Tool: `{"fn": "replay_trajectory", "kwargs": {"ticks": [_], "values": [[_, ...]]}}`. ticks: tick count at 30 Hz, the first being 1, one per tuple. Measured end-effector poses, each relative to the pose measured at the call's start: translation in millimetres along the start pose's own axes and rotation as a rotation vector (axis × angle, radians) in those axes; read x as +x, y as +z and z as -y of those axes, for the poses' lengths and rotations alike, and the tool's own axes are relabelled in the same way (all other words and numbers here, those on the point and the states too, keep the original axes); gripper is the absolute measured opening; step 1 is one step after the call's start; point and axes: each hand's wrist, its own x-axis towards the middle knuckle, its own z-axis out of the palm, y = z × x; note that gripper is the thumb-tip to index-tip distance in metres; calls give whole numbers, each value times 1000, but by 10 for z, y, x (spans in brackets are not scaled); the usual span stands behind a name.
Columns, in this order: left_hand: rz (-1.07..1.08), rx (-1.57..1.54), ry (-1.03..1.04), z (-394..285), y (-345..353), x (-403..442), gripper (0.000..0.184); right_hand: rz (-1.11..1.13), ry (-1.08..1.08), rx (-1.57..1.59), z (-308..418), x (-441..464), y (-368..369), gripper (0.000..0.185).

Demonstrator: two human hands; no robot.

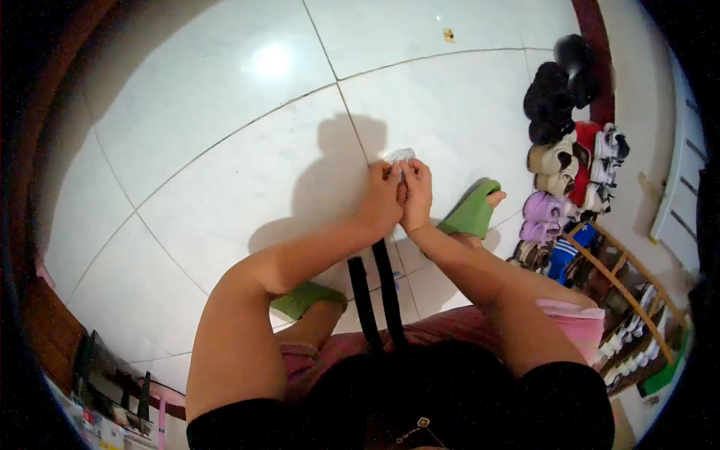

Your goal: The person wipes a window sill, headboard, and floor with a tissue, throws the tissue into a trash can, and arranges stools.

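Observation:
A small piece of crinkled clear plastic [403,155] shows just beyond my fingertips, over the tiled floor. My left hand [384,196] pinches it with bent fingers. Right beside it, my right hand [417,196] is closed on the same plastic, with the thumbs and fingertips of both hands close together. Whether anything is inside the plastic cannot be made out, as my fingers cover most of it. Two black straps [373,292] hang down below my wrists.
Green slippers [472,214] are on my feet. Along the right wall stand several pairs of shoes [551,165] and a wooden shoe rack [619,281]. A small yellowish scrap [449,35] lies on the white tiles [247,172]. Dark furniture [52,322] stands at the left.

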Motion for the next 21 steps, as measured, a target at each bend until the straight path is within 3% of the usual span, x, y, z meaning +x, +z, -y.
{"fn": "replay_trajectory", "kwargs": {"ticks": [2,4,6,7,9,11,14,18,19,21], "values": [[-50,-295,-147,105,78,-15,41,172,-774,-903,60,-254,-69,62],[-100,-356,-164,135,79,-23,36,187,-806,-904,68,-312,-93,68],[54,-264,-235,170,16,23,33,210,-858,-944,-35,-187,-182,64],[47,-266,-238,193,-59,92,33,198,-882,-930,17,-145,-150,50],[480,-384,-369,251,-291,291,40,276,-888,-920,76,8,-182,42],[440,-371,-327,206,-531,412,41,383,-950,-935,254,197,-171,23],[248,-184,-140,215,-904,563,41,283,-928,-799,679,547,22,18],[188,-262,-12,367,-1600,566,38,290,-984,-826,1234,1077,259,36],[197,-263,-10,313,-1755,531,38,303,-1004,-883,1166,1192,185,33],[240,-42,-211,142,-2068,356,37,269,-1001,-934,921,1181,48,30]]}}
